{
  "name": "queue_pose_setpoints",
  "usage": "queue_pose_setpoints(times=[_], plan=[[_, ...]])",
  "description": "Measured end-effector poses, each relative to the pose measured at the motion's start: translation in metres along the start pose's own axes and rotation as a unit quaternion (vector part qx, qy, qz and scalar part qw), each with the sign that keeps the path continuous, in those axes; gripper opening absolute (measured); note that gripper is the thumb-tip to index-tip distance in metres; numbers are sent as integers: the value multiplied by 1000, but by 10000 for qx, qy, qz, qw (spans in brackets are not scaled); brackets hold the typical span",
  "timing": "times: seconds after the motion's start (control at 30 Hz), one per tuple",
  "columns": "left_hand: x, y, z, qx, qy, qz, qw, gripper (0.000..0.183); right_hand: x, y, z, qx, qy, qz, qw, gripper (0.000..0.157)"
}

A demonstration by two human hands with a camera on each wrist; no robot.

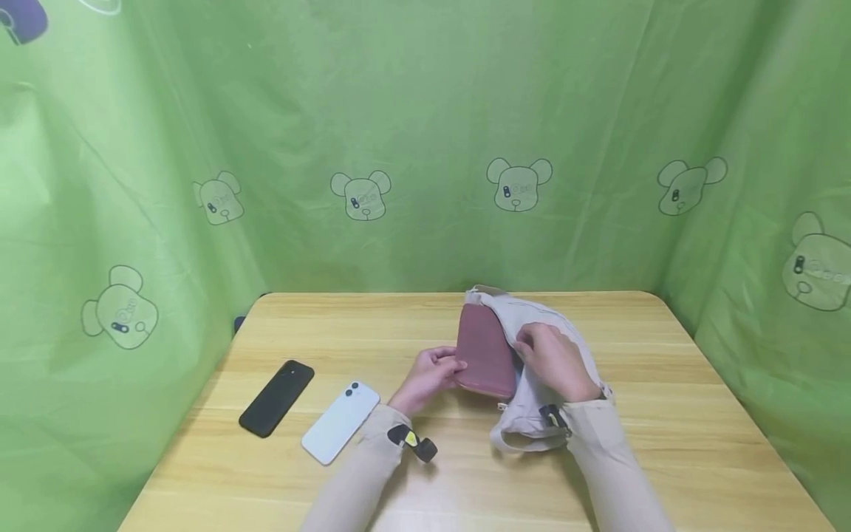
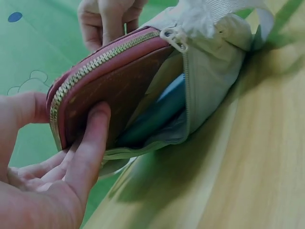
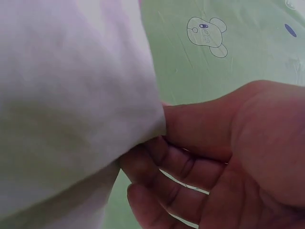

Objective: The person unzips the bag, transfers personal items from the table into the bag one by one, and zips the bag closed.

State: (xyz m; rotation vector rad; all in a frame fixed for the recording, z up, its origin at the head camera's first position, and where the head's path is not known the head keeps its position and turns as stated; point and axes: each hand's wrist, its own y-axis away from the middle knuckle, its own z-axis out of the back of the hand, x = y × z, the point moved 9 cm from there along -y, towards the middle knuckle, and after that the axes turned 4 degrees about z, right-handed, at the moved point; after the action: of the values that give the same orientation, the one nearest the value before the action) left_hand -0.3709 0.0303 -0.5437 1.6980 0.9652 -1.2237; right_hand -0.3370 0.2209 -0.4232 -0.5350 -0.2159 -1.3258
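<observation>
A maroon zip-around wallet sticks partway out of the opening of a pale fabric bag. My left hand grips the wallet's outer end between thumb and fingers. In the left wrist view, the gold zip of the wallet runs along its edge, and the zipped mouth of the bag gapes beside it. A blue-teal item lies deeper inside, partly hidden. My right hand pinches the bag's fabric near the opening; in the right wrist view, the cloth passes between thumb and curled fingers.
To the left on the wooden table lie a black phone and a white phone, the white one close to my left sleeve. A bag strap loops toward me. Green curtains with bear prints enclose the table.
</observation>
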Motion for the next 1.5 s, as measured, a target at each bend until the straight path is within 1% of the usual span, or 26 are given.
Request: queue_pose_setpoints(times=[0.13,0.27,0.43,0.6,0.7,0.83,0.9,0.97,1.03,1.13,1.2,1.27,1.33,1.43,1.5], plan=[[4,0,-4,-90,-57,-55,9999,47,1,0,-2,33,-49,-19,10000,10],[6,2,-9,-183,-57,-126,9997,48,3,-1,-7,91,-179,-44,9998,11],[11,3,-15,-260,-37,-88,9996,49,4,-1,-13,144,-291,-77,9994,11],[13,5,-21,-275,126,-47,9995,47,5,-1,-16,171,-333,-73,9993,11],[15,5,-21,-360,196,47,9991,47,5,-1,-17,190,-380,-71,9991,11],[14,7,-18,-610,280,92,9977,46,3,-1,-12,123,-517,-110,9985,11],[12,8,-17,-729,330,47,9968,44,3,-1,-9,57,-577,-106,9983,11],[9,10,-17,-831,284,-44,9961,41,3,-1,-9,80,-774,-148,9969,12],[8,11,-20,-858,199,-98,9961,38,5,-1,-10,159,-953,-147,9952,13],[6,12,-24,-839,58,-152,9963,35,8,-2,-11,197,-1043,-140,9943,13],[6,12,-26,-785,42,-152,9968,35,9,-2,-10,142,-878,-128,9960,13],[8,13,-27,-746,40,-72,9972,39,7,-2,-9,90,-681,-178,9975,13],[10,13,-28,-700,38,43,9975,45,4,-2,-10,127,-503,-293,9982,15],[15,12,-28,-597,84,236,9979,54,-1,0,-13,236,-281,-478,9982,24],[17,12,-30,-508,116,280,9982,57,-3,1,-16,311,-149,-541,9979,32]])
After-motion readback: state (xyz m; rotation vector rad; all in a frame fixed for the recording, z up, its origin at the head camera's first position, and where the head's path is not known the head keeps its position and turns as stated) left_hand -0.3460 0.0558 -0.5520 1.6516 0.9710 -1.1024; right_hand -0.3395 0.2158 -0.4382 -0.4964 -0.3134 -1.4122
